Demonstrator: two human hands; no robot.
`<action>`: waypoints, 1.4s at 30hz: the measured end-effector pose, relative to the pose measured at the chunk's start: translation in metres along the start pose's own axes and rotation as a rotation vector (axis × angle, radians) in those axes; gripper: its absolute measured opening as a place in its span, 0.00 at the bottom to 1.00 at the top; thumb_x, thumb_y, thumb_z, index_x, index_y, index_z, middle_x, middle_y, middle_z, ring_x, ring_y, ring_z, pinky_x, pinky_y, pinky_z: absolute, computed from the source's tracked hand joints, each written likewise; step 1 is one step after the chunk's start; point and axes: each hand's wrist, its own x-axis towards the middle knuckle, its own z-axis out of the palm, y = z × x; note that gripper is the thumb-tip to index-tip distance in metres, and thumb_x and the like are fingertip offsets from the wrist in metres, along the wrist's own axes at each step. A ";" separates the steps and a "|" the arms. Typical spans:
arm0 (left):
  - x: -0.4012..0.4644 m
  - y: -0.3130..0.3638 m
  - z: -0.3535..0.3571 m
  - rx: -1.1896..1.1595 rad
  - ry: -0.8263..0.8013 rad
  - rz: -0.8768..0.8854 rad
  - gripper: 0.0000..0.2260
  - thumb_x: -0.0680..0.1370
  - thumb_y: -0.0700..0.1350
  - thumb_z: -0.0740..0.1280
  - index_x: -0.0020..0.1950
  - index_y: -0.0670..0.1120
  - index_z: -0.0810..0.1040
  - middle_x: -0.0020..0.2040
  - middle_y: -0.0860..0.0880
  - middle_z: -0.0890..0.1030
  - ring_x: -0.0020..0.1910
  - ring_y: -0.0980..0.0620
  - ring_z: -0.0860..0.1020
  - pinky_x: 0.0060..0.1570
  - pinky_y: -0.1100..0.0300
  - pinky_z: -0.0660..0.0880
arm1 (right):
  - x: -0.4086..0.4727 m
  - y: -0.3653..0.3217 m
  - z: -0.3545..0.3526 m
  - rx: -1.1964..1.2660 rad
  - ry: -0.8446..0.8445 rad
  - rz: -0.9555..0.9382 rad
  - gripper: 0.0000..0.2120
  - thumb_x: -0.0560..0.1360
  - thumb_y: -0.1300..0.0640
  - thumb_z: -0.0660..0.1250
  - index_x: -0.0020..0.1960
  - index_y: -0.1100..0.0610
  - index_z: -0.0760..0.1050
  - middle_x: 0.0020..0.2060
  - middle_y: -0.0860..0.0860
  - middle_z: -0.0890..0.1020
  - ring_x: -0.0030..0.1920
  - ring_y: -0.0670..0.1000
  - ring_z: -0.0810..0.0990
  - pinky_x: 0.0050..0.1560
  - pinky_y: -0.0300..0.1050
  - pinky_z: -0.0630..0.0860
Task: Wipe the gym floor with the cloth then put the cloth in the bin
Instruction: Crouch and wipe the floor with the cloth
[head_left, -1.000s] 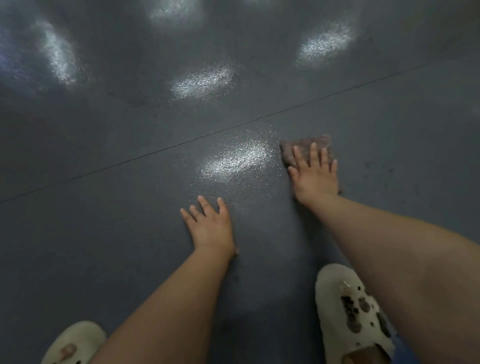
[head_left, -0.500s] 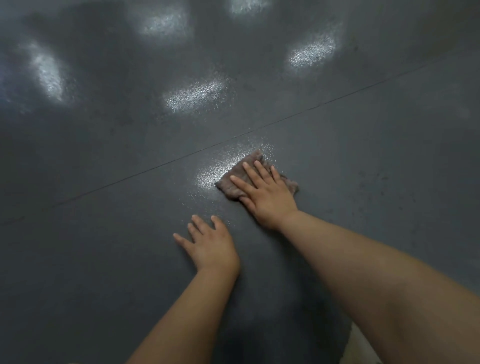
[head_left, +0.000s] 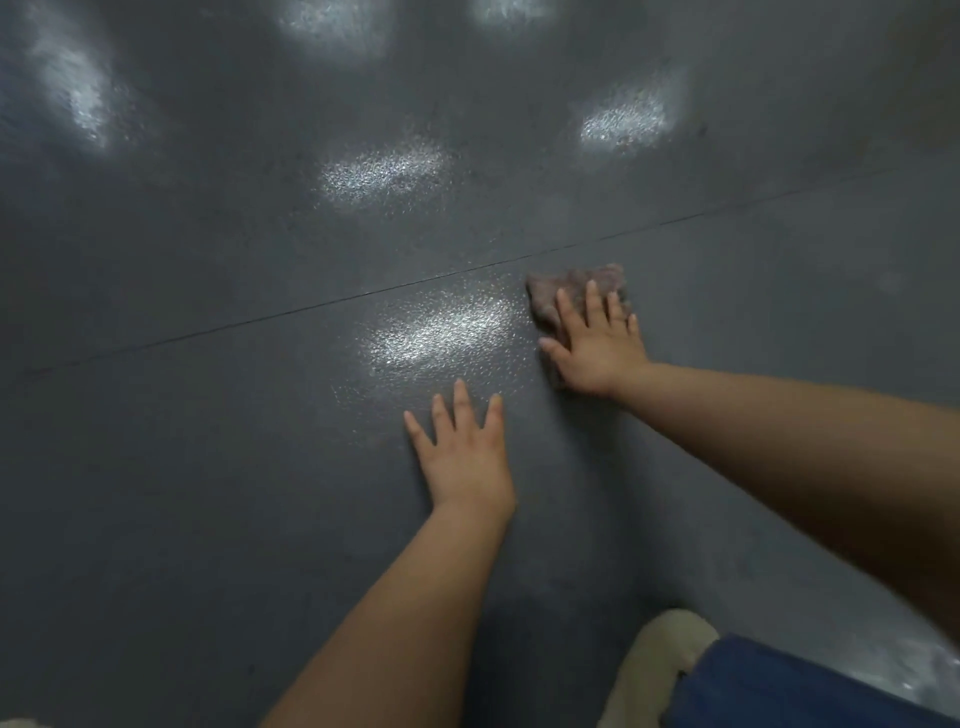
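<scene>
A small brownish-grey cloth (head_left: 571, 283) lies flat on the dark grey gym floor (head_left: 208, 467), just below a thin seam line. My right hand (head_left: 597, 343) presses on it with straight, spread fingers and covers its near part. Lower and to the left, my left hand (head_left: 462, 452) rests flat on the bare floor with its fingers spread, touching nothing else. No bin is in view.
A thin dark seam (head_left: 311, 309) runs across the floor from lower left to upper right. Bright light reflections (head_left: 441, 327) shine on the textured surface. My cream slipper (head_left: 654, 670) and blue trouser leg (head_left: 779, 686) sit at the bottom right.
My right hand has slid the cloth back to the right and slightly away, after sweeping it left half a second ago. My left hand has stayed planted on the floor.
</scene>
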 end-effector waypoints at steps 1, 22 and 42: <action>0.000 0.001 -0.001 0.005 -0.004 -0.004 0.43 0.74 0.54 0.69 0.78 0.53 0.42 0.77 0.42 0.38 0.76 0.40 0.43 0.69 0.36 0.40 | -0.007 0.001 -0.009 -0.016 -0.051 -0.042 0.32 0.80 0.38 0.49 0.77 0.45 0.40 0.76 0.53 0.37 0.76 0.58 0.38 0.74 0.56 0.40; -0.045 0.038 -0.046 -0.043 0.092 0.029 0.39 0.74 0.48 0.71 0.77 0.52 0.50 0.77 0.43 0.48 0.75 0.42 0.52 0.72 0.45 0.54 | -0.083 0.033 -0.017 0.244 0.097 -0.190 0.30 0.81 0.46 0.54 0.78 0.57 0.47 0.77 0.55 0.43 0.77 0.55 0.42 0.74 0.46 0.44; 0.033 0.081 -0.017 0.054 0.061 -0.079 0.27 0.77 0.48 0.67 0.71 0.47 0.58 0.75 0.38 0.54 0.71 0.39 0.60 0.70 0.47 0.59 | 0.028 0.058 0.014 -0.187 0.191 -0.328 0.32 0.75 0.35 0.35 0.77 0.43 0.41 0.77 0.48 0.42 0.77 0.54 0.39 0.72 0.61 0.37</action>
